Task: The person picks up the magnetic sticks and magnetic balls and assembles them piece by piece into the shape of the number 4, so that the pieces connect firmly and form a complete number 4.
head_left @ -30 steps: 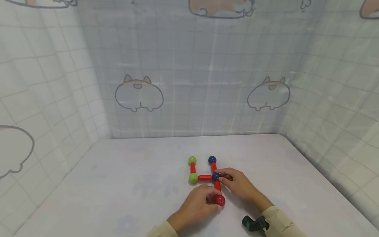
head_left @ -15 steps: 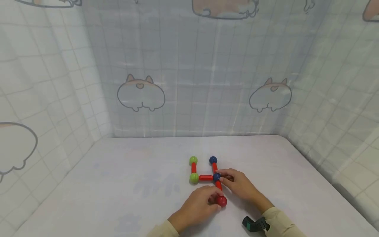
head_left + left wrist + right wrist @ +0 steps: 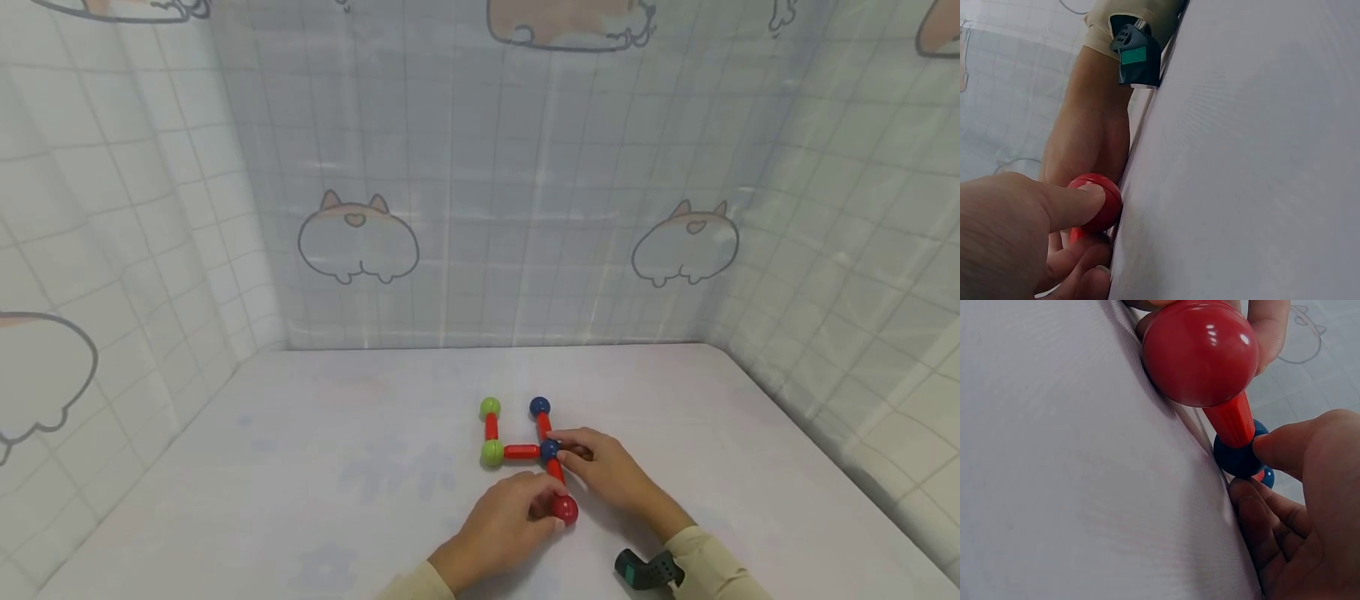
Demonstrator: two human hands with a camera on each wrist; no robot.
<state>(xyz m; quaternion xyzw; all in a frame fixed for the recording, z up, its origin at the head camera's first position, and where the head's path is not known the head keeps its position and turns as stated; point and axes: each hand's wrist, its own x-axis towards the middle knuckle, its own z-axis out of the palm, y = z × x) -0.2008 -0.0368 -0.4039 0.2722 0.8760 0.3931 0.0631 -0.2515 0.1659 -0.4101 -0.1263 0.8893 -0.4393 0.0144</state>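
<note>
In the head view, a flat figure of red rods and coloured balls lies on the table. My left hand (image 3: 501, 523) grips the red ball (image 3: 566, 510) at its near end, thumb on one side and fingers on the other. A red rod (image 3: 555, 469) joins that ball to a blue ball (image 3: 550, 450), which my right hand (image 3: 606, 468) pinches between thumb and fingers. From there, one rod (image 3: 543, 427) runs to a far blue ball (image 3: 539, 407), another rod (image 3: 521, 452) leftward to a green ball (image 3: 492, 453). A further rod (image 3: 491, 427) links it to a second green ball (image 3: 490, 407).
The white table (image 3: 360, 517) extends around the figure. Patterned sheets (image 3: 480, 275) hang behind it and at both sides. A dark strap-like device (image 3: 648, 571) sits at the right sleeve (image 3: 712, 567).
The red ball has swung slightly to the right with my left hand, tilting its rod a little. My right hand stays on the blue ball. The head view has shifted slightly.
</note>
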